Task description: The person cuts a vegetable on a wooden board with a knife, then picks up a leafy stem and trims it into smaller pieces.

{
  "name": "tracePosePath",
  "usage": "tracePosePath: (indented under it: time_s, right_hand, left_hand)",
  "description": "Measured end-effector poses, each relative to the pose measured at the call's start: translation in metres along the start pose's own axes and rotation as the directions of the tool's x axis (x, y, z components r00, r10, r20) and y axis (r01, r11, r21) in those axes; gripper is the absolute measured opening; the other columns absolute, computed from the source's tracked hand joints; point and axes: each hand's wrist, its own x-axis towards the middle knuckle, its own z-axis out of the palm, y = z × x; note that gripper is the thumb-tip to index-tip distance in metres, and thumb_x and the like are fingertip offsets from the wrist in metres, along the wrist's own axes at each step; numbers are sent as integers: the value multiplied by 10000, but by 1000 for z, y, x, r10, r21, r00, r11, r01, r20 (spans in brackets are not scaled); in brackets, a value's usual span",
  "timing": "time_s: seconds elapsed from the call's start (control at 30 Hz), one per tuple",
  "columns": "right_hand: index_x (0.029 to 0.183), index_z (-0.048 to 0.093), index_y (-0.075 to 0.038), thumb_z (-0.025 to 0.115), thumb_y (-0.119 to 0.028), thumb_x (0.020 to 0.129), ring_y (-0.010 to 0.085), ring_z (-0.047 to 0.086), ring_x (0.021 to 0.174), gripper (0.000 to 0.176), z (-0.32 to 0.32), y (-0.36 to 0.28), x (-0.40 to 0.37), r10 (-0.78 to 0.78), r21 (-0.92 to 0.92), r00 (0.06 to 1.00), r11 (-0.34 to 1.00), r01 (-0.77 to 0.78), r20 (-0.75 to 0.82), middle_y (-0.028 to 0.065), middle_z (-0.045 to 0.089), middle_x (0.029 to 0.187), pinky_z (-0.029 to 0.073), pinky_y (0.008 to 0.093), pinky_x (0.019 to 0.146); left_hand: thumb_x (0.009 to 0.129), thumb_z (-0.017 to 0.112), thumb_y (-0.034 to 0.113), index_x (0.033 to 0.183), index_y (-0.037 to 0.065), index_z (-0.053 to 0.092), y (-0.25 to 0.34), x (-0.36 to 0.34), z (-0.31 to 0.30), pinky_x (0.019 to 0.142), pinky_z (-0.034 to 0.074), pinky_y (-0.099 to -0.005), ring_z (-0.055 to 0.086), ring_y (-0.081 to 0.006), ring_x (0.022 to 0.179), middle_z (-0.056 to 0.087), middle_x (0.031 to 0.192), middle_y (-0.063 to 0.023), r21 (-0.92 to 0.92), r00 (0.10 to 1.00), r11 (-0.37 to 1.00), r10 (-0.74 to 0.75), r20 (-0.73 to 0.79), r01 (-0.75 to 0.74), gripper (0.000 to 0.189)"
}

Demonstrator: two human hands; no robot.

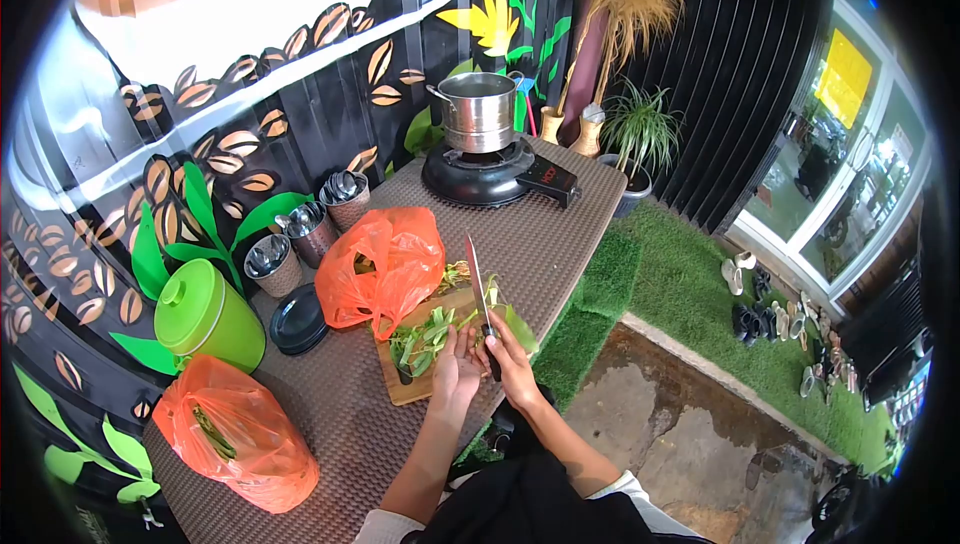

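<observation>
My right hand (514,368) is closed around the dark handle of a kitchen knife (474,269), its blade pointing up and away from me. Close beside it, my left hand (457,369) is turned palm up, fingers extended at the edge of the leafy greens (428,340). Whether a stem lies against those fingers is too small to tell. The greens are spread over a wooden cutting board (408,391), with a broad leaf (520,329) just beyond my right hand. Touching the board's far side is an orange plastic bag (385,259), its contents mostly hidden.
A steel pot (478,109) stands on a black portable stove (480,176) at the table's far end. Along the wall are cups of cutlery (270,266), black plates (298,321) and a green lidded container (208,314). Another orange bag (240,434) with greens sits near left.
</observation>
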Motion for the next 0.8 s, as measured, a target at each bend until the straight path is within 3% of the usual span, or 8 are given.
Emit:
tracePosePath:
  time_s: [0.2, 0.3, 0.5, 0.6, 0.67, 0.77, 0.8]
  right_hand:
    - [1332, 403, -54, 479, -151, 973, 53, 424, 667, 380, -7, -2, 6, -40, -57, 998, 997, 42, 39, -27, 471, 763, 351, 194, 600]
    - [1314, 418, -58, 489, -157, 970, 50, 429, 669, 365, -10, 0, 8, -43, -73, 998, 996, 46, 48, -26, 476, 755, 351, 195, 595]
    - [1273, 444, -58, 492, -158, 970, 46, 430, 672, 323, -20, 4, 7, -18, -71, 997, 997, 23, 73, -31, 473, 748, 356, 197, 597]
    - [1212, 463, -61, 492, -157, 969, 50, 421, 653, 263, -20, 2, 5, -20, -60, 997, 998, 25, 68, -28, 461, 727, 346, 201, 585]
    - [1158, 478, -64, 495, -158, 967, 55, 413, 635, 214, -18, 0, 4, -18, -53, 998, 998, 21, 53, -23, 451, 707, 334, 204, 573]
    - [1200, 499, -59, 519, -149, 955, 78, 475, 680, 261, -17, 2, 4, -29, -168, 1000, 985, 28, -3, -2, 519, 763, 390, 219, 625]
    - [1217, 513, -49, 535, -146, 947, 97, 505, 717, 289, -16, 4, 5, -107, -299, 994, 949, 99, -10, 9, 560, 823, 417, 235, 669]
  left_hand:
    - [897, 616, 315, 1016, 88, 628, -3, 12, -11, 712, 488, -283, 570, -130, 832, 624, 916, -5, -67, 999, 997, 27, -45, -30, 257]
    - [879, 636, 333, 1035, 111, 619, 0, 10, -5, 716, 481, -292, 574, -144, 820, 621, 916, 0, -44, 1000, 999, -14, -23, 13, 272]
    - [851, 669, 351, 1092, 127, 561, 1, 5, 14, 794, 457, -333, 545, -152, 896, 594, 990, -5, -14, 997, 999, 48, 62, -47, 347]
    - [867, 658, 293, 1081, 103, 550, -1, 10, 12, 845, 440, -349, 532, -158, 979, 585, 1027, -18, 37, 984, 988, 142, 110, -147, 306]
    - [892, 629, 209, 1041, 76, 548, -1, 5, 18, 874, 435, -347, 544, -164, 992, 589, 1024, -40, 162, 915, 913, 336, 222, -374, 215]
    - [898, 616, 129, 995, 51, 541, -3, 0, 26, 817, 453, -304, 578, -145, 887, 606, 975, -75, 198, 880, 859, 443, 172, -472, 145]
    - [898, 616, 129, 995, 51, 541, -6, 2, 23, 817, 453, -304, 578, -145, 887, 606, 975, -75, 199, 880, 859, 444, 171, -472, 145]
